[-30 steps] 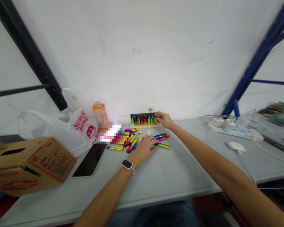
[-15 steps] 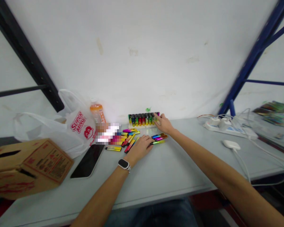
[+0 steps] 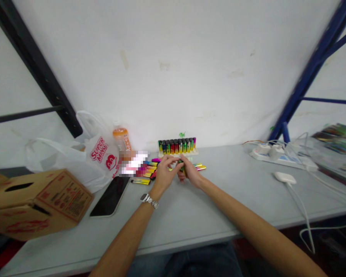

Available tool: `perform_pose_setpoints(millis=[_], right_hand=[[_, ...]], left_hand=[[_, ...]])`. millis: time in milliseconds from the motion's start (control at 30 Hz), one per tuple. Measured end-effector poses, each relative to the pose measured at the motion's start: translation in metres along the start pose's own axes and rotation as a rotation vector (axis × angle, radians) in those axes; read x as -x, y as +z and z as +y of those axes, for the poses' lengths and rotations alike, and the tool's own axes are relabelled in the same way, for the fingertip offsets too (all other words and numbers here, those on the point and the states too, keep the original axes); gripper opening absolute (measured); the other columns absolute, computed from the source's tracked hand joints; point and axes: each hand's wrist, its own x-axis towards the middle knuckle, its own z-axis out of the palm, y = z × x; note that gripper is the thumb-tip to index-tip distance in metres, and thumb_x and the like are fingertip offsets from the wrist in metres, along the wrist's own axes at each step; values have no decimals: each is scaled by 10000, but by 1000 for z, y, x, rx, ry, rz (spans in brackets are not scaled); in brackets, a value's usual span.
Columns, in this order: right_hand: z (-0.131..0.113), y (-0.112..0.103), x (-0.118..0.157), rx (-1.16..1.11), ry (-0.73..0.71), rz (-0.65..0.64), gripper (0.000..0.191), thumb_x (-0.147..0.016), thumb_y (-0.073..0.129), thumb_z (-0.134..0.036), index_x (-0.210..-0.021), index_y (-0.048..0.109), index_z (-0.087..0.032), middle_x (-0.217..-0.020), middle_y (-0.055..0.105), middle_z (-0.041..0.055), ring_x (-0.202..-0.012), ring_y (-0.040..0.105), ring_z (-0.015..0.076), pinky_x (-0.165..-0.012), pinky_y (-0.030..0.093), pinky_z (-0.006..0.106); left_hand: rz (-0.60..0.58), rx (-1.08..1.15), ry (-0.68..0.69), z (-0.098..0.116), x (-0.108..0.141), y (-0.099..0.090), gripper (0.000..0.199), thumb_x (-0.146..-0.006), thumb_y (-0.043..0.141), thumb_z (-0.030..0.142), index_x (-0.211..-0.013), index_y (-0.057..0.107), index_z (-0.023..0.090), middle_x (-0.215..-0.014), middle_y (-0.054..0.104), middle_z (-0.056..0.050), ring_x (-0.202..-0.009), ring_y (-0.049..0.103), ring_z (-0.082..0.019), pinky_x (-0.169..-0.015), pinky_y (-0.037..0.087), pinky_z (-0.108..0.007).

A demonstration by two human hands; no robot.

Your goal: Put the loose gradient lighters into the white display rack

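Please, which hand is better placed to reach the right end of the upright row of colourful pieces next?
Probably the right hand: it is nearer that end of the upright row, and its fingers appear to hold a green piece. The left hand sits farther left, beside loose pieces.

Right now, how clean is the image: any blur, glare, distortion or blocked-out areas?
Head view: soft, even light on the wall, no harsh glare there; a pixelated patch near the phone; cardboard box looks stretched toward the left edge; standing lighters too soft for fine detail.
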Motion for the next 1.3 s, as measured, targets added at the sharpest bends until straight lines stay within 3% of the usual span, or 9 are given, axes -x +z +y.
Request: perform_pose_setpoints(millis=[100, 300, 433, 667, 867, 967, 1067, 1167, 1300], right_hand=[[1, 3, 8, -60, 76, 57, 603, -878, 294, -719, -530, 353, -230, -409, 216, -95, -368, 126, 71, -387, 116, 213], [2, -3, 16, -15, -83, 358, 447, -867, 315, -499, -517, 364, -225, -396, 268, -68, -336, 185, 73, -371, 100, 208], [-1, -7, 16, -79, -108, 344, 386, -842, 324, -462, -538, 364, -229, -397, 275, -71, -340, 170, 76, -368, 98, 206], [-3, -13, 16, -165, -33, 265, 498, -843, 345, -631, -548, 342, -231, -387, 208, -92, -352, 120, 68, -380, 61, 206], [-1, -15, 13, -91, -114, 359, 458, -877, 336, -550, -559, 377, -222, -408, 259, -76, -351, 168, 70, -377, 89, 206], [-2, -19, 11, -142, -86, 272, 536, -861, 358, -670, -608, 462, -209, -429, 247, -91, -367, 172, 68, -376, 130, 205], [-4, -25, 10, -157, -149, 210, 598, -789, 468, -769, -797, 613, -189, -502, 353, -83, -421, 307, 79, -412, 281, 211], [-5, -32, 8, -40, -269, 252, 579, -737, 618, -731, -932, 656, -188, -592, 486, -55, -521, 450, 97, -513, 388, 230], [-6, -47, 3, 238, -446, 340, 440, -751, 699, -600, -842, 677, -170, -681, 638, 6, -621, 558, 129, -607, 423, 251]], left_hand=[[12, -3, -29, 6, 0, -2, 320, -811, 714, 364, -1087, 677, 207, -941, 613, -44, -826, 561, -158, -675, 456, -258], [-75, -39, 4, 7, 1, -5, 195, -910, 586, 366, -886, 663, 189, -914, 638, -48, -806, 572, -154, -665, 457, -259], [-109, -63, 0, 1, 3, -3, 218, -928, 564, 378, -873, 655, 187, -887, 618, -41, -790, 570, -151, -657, 452, -259], [-153, -73, -20, -1, 4, 1, 235, -926, 561, 384, -860, 654, 179, -870, 617, -38, -728, 553, -138, -622, 436, -257], [-190, -101, -10, 1, 5, 1, 223, -926, 558, 349, -825, 650, 174, -823, 586, -31, -713, 538, -137, -610, 421, -255], [-210, -115, -16, 2, 5, 1, 224, -928, 552, 340, -813, 648, 174, -815, 580, -30, -713, 533, -140, -615, 419, -256], [-225, -118, -21, 3, 5, 0, 226, -931, 547, 335, -809, 648, 173, -823, 588, -30, -701, 526, -137, -616, 420, -257], [-238, -116, -15, 4, 6, 0, 227, -933, 544, 330, -800, 643, 174, -832, 592, -29, -693, 523, -132, -620, 425, -255], [-244, -133, 0, 5, 7, 0, 220, -931, 549, 320, -790, 645, 181, -819, 582, -20, -689, 528, -128, -624, 431, -253]])
